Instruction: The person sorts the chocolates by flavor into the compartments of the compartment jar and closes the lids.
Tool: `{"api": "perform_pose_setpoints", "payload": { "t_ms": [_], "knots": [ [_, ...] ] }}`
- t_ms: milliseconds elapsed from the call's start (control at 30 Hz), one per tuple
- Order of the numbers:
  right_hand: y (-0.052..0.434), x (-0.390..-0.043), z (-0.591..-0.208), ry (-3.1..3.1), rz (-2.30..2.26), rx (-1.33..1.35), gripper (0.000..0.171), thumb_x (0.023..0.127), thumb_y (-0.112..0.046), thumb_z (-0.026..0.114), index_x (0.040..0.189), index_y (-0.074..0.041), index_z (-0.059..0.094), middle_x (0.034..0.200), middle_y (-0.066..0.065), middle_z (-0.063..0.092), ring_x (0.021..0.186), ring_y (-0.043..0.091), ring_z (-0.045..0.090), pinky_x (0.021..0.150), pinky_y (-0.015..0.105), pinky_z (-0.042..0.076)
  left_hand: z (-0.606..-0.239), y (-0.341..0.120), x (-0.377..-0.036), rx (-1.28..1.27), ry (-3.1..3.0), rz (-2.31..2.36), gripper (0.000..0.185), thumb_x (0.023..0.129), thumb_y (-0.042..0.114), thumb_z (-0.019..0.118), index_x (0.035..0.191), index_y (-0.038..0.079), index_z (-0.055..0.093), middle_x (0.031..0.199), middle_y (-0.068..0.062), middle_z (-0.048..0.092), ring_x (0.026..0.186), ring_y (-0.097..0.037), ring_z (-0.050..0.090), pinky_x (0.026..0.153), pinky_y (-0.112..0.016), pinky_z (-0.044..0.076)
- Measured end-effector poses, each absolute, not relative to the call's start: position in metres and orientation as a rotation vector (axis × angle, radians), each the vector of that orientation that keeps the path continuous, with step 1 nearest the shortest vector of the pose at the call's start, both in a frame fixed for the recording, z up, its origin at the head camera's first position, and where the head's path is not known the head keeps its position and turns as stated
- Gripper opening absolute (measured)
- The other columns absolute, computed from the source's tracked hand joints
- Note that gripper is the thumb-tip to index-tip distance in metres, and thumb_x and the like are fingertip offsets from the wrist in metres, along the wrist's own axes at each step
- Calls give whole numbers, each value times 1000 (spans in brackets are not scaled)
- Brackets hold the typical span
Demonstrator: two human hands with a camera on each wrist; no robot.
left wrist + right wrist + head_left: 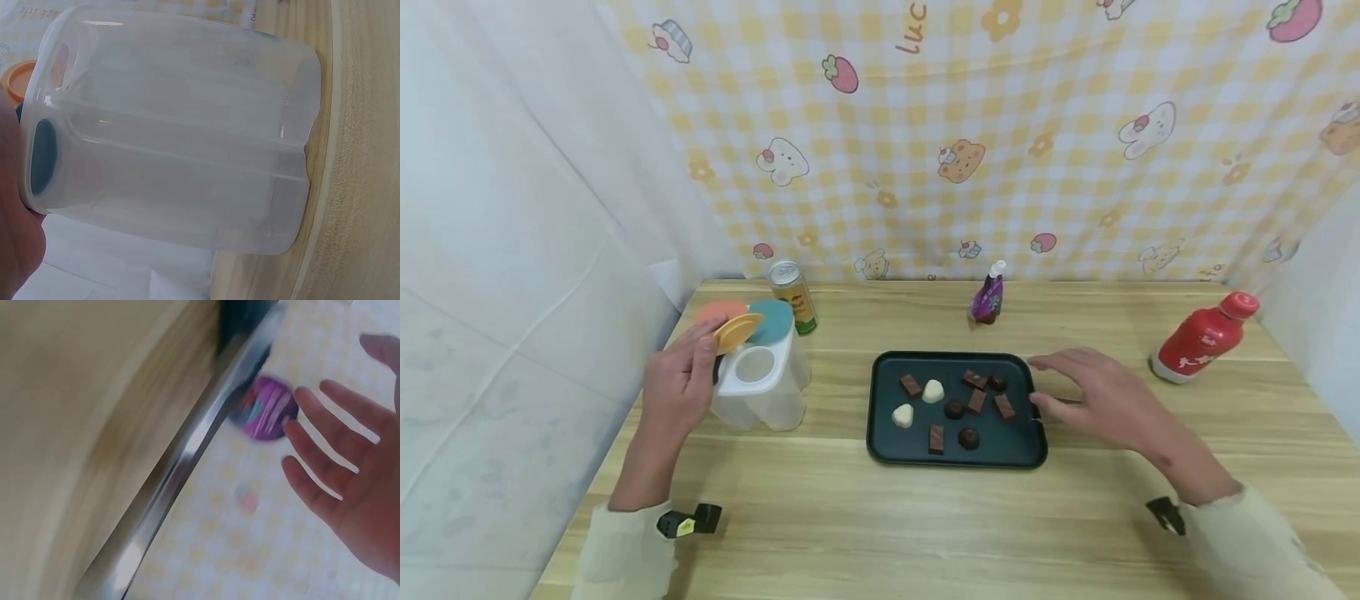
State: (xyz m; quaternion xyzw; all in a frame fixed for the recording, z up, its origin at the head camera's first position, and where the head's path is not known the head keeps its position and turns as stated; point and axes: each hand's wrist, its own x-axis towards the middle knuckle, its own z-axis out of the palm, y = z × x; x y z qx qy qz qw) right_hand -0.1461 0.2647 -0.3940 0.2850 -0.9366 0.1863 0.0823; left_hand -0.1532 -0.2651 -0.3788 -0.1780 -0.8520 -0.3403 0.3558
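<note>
In the head view my left hand (677, 379) pinches a yellow-orange round lid (737, 333), tilted up above a translucent white container (775, 400). Beneath the lid, one round opening of the container shows. Teal (771, 321) and orange-red (721, 310) lids cover other parts of its top. The left wrist view shows the container's side (187, 137) close up, with my left hand (22, 244) by its top. My right hand (1097, 392), fingers spread, is beside the right rim of a dark tray (955, 457). Brown and white chocolates (933, 392) lie on this tray.
A drink can (793, 298) stands behind the container. A purple pouch (988, 298) with a white cap stands beyond the tray, near the patterned curtain (887, 167). To the right is a red bottle (1202, 337) with a white base. Everything stands on a wooden table (850, 525).
</note>
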Motion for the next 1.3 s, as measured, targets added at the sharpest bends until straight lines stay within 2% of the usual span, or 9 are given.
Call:
{"api": "perform_pose_setpoints", "payload": {
  "t_ms": [133, 333, 667, 933, 1067, 1300],
  "knots": [
    [297, -135, -399, -2908, 542, 828, 58, 92, -40, 79, 138, -7, 64, 132, 15, 66, 120, 39, 60, 95, 62, 50, -380, -265, -154, -469, -2190, -871, 31, 106, 10, 54, 104, -11, 76, 119, -22, 71, 113, -46, 66, 107, -14, 37],
    [330, -124, -406, -2964, 512, 785, 69, 82, -37, 89, 136, -3, 63, 131, 21, 63, 117, 42, 60, 89, 63, 53, -379, -265, -154, -464, -2189, -883, 32, 105, 10, 54, 97, -11, 76, 119, -22, 71, 114, -46, 65, 107, -15, 38],
    [351, -121, -418, -2954, 453, 783, 59, 79, -19, 91, 130, -1, 67, 125, 23, 65, 113, 47, 61, 89, 66, 50, -378, -265, -155, -459, -2188, -891, 35, 106, 11, 54, 89, -11, 76, 119, -22, 71, 114, -47, 65, 107, -15, 38],
    [350, -124, -426, -2928, 502, 825, 48, 79, -11, 90, 123, -7, 72, 118, 14, 67, 109, 38, 61, 86, 60, 51, -379, -265, -153, -463, -2199, -896, 31, 106, 11, 54, 103, -10, 76, 121, -21, 71, 116, -46, 65, 108, -16, 38],
    [347, -127, -426, -2933, 480, 842, 42, 79, -9, 89, 118, -8, 75, 113, 6, 68, 104, 31, 63, 85, 56, 53, -379, -265, -153, -464, -2193, -892, 31, 106, 12, 54, 103, -10, 76, 120, -21, 71, 115, -46, 65, 107, -15, 38],
    [344, -129, -426, -2993, 426, 824, 36, 82, -11, 87, 115, -4, 76, 113, 11, 68, 102, 34, 66, 86, 58, 56, -379, -264, -154, -474, -2181, -887, 35, 107, 14, 54, 97, -11, 77, 118, -22, 71, 113, -46, 66, 107, -15, 38]
  ]
}}
